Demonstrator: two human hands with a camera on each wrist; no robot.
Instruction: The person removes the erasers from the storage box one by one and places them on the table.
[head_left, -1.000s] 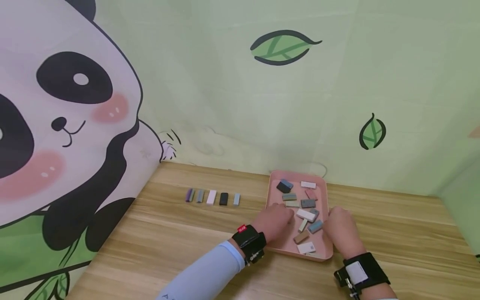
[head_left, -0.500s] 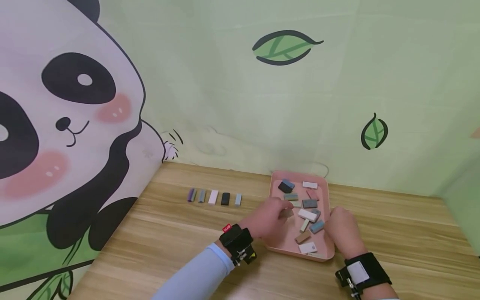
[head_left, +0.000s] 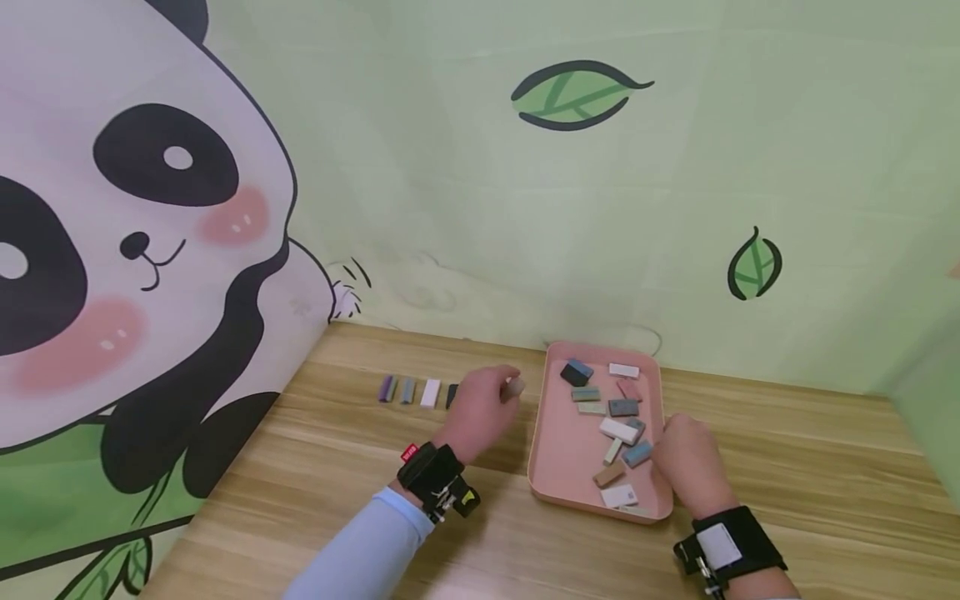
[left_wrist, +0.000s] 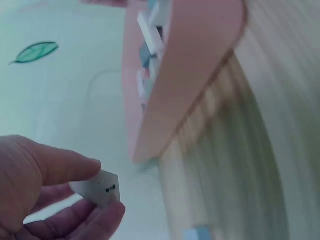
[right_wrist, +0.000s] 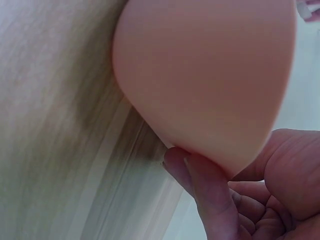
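Left hand: we see the left hand (head_left: pixel 480 412) over the wood-grain tabletop (head_left: pixel 517 542), thumb and fingers pinching a small whitish block with dark specks (left_wrist: pixel 95 189).
Pinched block: between the row and the tray, apart from both.
Right hand: we see the right hand (head_left: pixel 688 462) gripping the near right side of a smooth pink rectangular tray with rounded corners (head_left: pixel 567 467), fingers against its outer wall.
Row on the table: we make out a purple block (head_left: pixel 386 388) beside a green one, then a grey-blue block (head_left: pixel 407 391), a white block (head_left: pixel 430 393) and a black block (head_left: pixel 452 395) partly behind the left hand; the left wrist view shows a light-blue block (left_wrist: pixel 198 233).
Tray contents: we find a brown block (head_left: pixel 609 475), a blue block (head_left: pixel 637 454), a pink block (head_left: pixel 628 389) and several more in white, grey and green, scattered mostly toward the right.
Backdrop: we face pale green cloth (head_left: pixel 450 167) printed with a panda (head_left: pixel 255 192) and leaves.
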